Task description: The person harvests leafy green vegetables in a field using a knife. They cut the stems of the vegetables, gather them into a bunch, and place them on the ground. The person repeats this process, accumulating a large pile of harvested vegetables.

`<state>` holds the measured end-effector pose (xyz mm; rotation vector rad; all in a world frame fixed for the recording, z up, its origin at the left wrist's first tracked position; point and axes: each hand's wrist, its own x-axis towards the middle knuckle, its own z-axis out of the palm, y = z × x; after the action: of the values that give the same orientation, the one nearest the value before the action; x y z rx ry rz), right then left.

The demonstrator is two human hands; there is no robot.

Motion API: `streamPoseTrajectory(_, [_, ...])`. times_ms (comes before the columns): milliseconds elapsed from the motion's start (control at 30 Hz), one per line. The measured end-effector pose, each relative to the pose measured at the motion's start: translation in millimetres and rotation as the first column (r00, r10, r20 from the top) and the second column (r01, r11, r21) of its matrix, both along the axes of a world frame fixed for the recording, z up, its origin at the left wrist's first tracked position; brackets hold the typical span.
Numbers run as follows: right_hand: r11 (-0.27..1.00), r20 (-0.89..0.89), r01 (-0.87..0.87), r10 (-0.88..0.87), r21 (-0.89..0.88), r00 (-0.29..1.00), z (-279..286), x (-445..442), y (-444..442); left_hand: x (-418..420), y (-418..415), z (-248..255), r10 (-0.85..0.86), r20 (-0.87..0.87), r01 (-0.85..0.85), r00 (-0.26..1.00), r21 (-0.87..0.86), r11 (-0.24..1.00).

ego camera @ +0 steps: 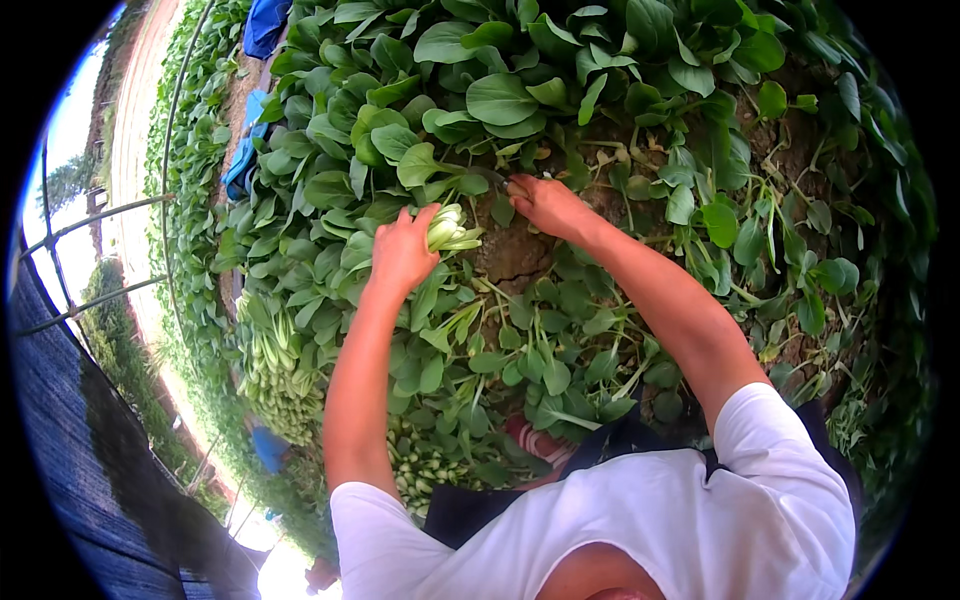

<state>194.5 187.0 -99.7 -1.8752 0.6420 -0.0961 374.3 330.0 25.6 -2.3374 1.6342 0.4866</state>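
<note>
My left hand (403, 247) is closed around a bunch of cut leafy greens that look like bok choy (453, 229), the pale stem ends pointing right. To its upper right, my right hand (549, 206) grips a short-handled cutting tool low over the soil. Its thin, curved metal blade (489, 177) points left, toward the base of a leafy plant (420, 166); whether it touches the stem I cannot tell. Dense standing greens (499, 97) fill the bed beyond both hands.
Cracked soil (517, 259) shows between my hands, with loose leaves (551, 360) nearer me. Piled cut greens lie at left (277, 375) and beside my legs (427, 461). My sandalled foot (541, 442) is below. Blue bags or sheets (246, 146), metal pipes (112, 214) and dark netting (90, 450) are leftward.
</note>
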Motion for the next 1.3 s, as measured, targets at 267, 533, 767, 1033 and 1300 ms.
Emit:
streamPoseTrajectory(267, [0.999,-0.015,0.028,-0.028,-0.016,0.999,3,-6,3,2,-4,24,0.039,-0.159,-0.043,0.987,-0.023,0.999])
streamPoseTrajectory(533, [0.321,-0.003,0.192,-0.506,0.927,0.862,52,4,19,-18,24,67,0.078,-0.269,-0.106,0.96,-0.091,0.99])
streamPoseTrajectory(767, [0.583,0.134,0.245,-0.53,0.774,0.837,124,-5,15,-54,53,92,-0.054,-0.311,0.002,0.949,-0.165,0.986])
streamPoseTrajectory(1033, [0.956,0.338,0.29,-0.29,0.052,0.895,138,-35,6,-66,55,136,0.315,-0.663,-0.49,0.679,-0.09,0.867])
streamPoseTrajectory(1300, [0.537,0.214,0.049,-0.417,0.842,0.883,99,-17,24,-33,-21,114,0.328,-0.781,-0.442,0.531,0.076,0.894])
